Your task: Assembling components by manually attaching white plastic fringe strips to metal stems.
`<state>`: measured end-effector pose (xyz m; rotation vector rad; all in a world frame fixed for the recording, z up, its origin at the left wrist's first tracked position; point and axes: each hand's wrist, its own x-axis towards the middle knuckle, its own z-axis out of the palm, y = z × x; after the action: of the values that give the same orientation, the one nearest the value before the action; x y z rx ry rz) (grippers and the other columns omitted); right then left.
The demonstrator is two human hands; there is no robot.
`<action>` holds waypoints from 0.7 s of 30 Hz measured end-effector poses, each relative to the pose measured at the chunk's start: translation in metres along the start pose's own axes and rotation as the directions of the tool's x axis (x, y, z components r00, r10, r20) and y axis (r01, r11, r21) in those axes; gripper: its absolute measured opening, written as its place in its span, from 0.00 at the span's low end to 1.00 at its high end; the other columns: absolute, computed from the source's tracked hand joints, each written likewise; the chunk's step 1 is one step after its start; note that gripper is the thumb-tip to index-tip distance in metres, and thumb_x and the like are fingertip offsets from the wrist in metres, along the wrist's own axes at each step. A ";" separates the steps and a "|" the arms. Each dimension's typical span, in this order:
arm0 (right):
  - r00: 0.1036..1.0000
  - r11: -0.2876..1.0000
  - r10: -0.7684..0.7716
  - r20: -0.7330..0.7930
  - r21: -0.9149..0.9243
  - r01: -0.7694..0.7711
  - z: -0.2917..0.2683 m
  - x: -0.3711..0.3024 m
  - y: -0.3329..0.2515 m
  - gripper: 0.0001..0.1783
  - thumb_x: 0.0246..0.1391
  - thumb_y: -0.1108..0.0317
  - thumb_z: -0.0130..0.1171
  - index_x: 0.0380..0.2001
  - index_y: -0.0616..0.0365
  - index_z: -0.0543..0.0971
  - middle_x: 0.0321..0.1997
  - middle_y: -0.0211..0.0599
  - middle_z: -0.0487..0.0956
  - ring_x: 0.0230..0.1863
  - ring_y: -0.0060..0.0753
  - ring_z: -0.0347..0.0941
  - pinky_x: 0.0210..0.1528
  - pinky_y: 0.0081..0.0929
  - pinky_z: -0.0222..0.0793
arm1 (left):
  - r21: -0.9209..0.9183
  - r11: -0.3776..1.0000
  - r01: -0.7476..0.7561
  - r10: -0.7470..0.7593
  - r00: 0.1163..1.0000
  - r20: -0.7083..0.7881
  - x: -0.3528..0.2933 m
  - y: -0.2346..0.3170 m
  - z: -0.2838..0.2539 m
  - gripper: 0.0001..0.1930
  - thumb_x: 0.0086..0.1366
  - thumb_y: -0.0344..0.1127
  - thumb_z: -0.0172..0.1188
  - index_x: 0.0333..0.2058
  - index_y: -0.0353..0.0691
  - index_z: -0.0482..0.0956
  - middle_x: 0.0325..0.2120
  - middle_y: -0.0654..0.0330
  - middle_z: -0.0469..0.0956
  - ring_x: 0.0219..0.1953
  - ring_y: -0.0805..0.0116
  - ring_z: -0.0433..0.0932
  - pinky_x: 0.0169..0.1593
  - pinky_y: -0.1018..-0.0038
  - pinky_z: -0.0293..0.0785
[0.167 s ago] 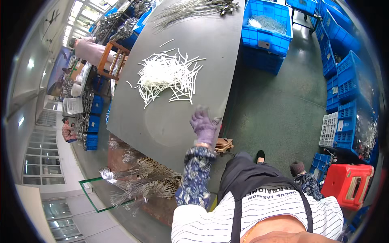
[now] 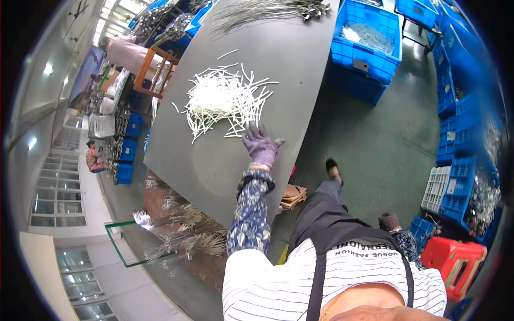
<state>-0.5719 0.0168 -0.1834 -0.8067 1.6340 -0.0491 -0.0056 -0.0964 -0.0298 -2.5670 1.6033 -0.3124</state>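
My left hand, in a purple glove, is over the grey table at the near edge of a loose pile of thin white sticks or tubes. Its fingers are spread, with nothing visible in them; whether the fingertips touch the sticks I cannot tell. Low at my right side hangs my right hand in a dark brownish glove, away from the table. Its fingers are too small and dark to make out. At the far end of the grey table lies a bundle of long thin wires with dark ends.
Right of the table stand stacked blue crates, the top one holding pale strands. More crates line the right side, near a red plastic stool. Wire bundles lie below the table's left end. Two other people are at the left.
My left hand has moved forward and left to the edge of the white pile. One foot has stepped forward, and the whole view has shifted slightly.
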 end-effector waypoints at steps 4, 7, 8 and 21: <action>0.983 0.918 -0.182 -0.020 -0.361 0.163 0.024 0.024 -0.127 0.09 0.43 0.67 0.60 0.26 0.61 0.79 0.19 0.40 0.77 0.20 0.32 0.75 0.21 0.31 0.70 | 0.078 0.997 0.016 -0.023 0.996 0.086 0.110 -0.048 0.028 0.55 0.49 0.69 0.59 0.66 0.41 0.47 0.67 0.50 0.43 0.68 0.53 0.42 0.67 0.48 0.37; 0.975 0.922 -0.203 -0.093 -0.354 0.158 0.002 0.094 -0.126 0.11 0.43 0.64 0.61 0.29 0.59 0.81 0.22 0.42 0.80 0.23 0.33 0.77 0.26 0.31 0.73 | 0.100 0.995 0.000 -0.016 0.988 0.155 0.181 -0.065 0.017 0.58 0.50 0.70 0.57 0.67 0.38 0.40 0.68 0.51 0.44 0.70 0.52 0.38 0.67 0.44 0.32; 0.953 0.838 -0.301 -0.031 -0.487 0.248 -0.008 0.120 -0.133 0.12 0.43 0.63 0.61 0.31 0.58 0.82 0.24 0.43 0.81 0.26 0.36 0.78 0.30 0.33 0.74 | 0.161 0.987 -0.006 -0.032 0.973 0.228 0.213 -0.069 0.015 0.59 0.48 0.68 0.60 0.66 0.38 0.42 0.66 0.50 0.49 0.67 0.52 0.45 0.64 0.46 0.42; 0.952 0.952 -0.305 0.031 0.025 0.304 0.002 0.172 -0.474 0.11 0.47 0.66 0.60 0.32 0.62 0.78 0.23 0.36 0.77 0.17 0.28 0.70 0.20 0.25 0.68 | 0.263 0.899 0.351 -0.438 0.703 0.560 0.288 -0.086 0.014 0.39 0.50 0.45 0.65 0.59 0.42 0.56 0.43 0.55 0.79 0.47 0.60 0.77 0.49 0.58 0.70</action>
<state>-0.3487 -0.4293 -0.1132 -1.0337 1.4621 -0.2681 0.1950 -0.3175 0.0077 -2.4992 0.7651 0.3516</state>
